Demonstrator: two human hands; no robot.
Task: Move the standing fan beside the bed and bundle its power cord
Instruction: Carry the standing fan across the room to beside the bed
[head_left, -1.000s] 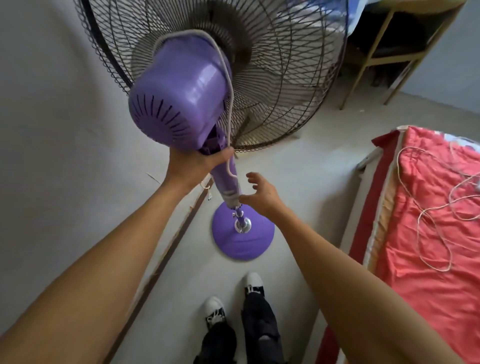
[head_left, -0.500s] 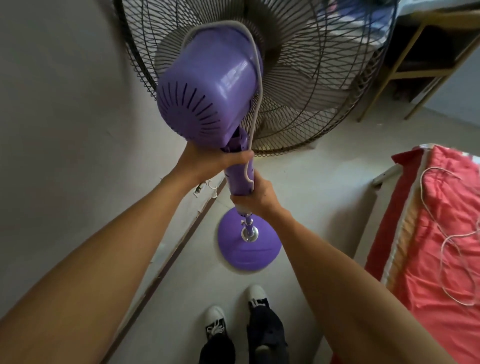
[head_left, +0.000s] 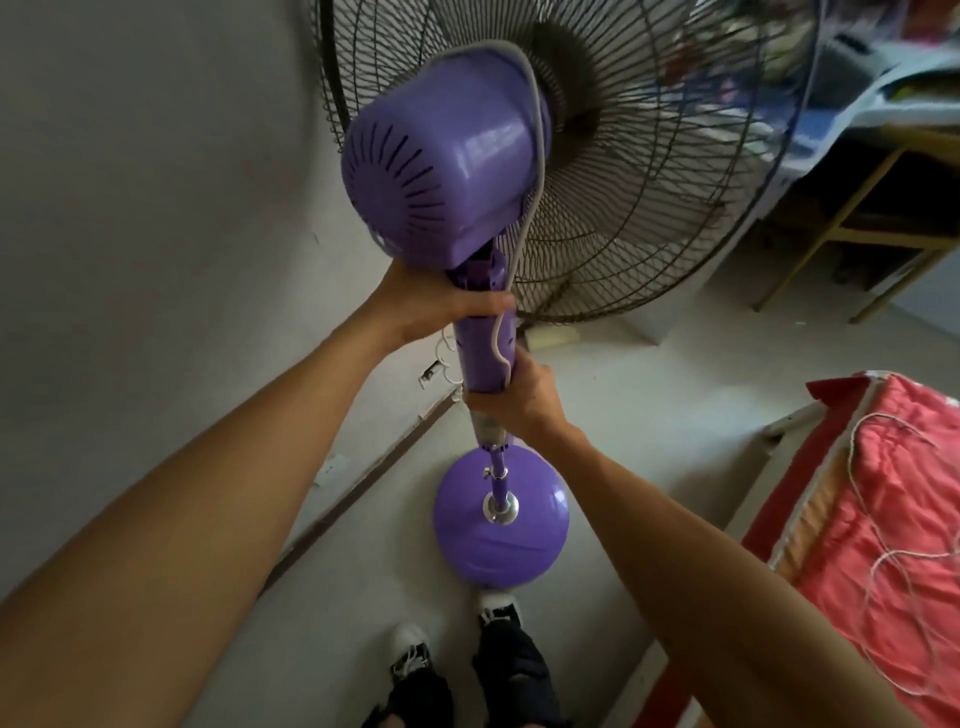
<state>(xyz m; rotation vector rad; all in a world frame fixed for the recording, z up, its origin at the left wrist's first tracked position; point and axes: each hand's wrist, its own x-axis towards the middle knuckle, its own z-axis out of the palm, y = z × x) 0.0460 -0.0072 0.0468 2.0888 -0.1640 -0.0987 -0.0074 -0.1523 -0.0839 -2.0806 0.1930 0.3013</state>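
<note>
A purple standing fan (head_left: 441, 171) with a dark wire cage stands right in front of me, its round base (head_left: 501, 545) on the floor by my feet. My left hand (head_left: 441, 306) grips the purple neck just under the motor housing. My right hand (head_left: 519, 400) grips the lower end of the neck, where the thin pole starts. A grey cord (head_left: 537, 156) runs over the motor housing and down the neck between both hands. More white cord (head_left: 893, 561) lies in loose loops on the red bed cover at the right.
A white wall (head_left: 156, 208) is close on the left, with a dark strip along its foot. The bed (head_left: 857, 545) with its red cover fills the lower right. A wooden-framed table (head_left: 857, 208) stands at the back right. My two shoes (head_left: 457, 654) are just behind the base.
My right hand reached in and closed on the lower neck. Both hands now hold the fan, and the base sits nearer my feet and the bed lies further right in view.
</note>
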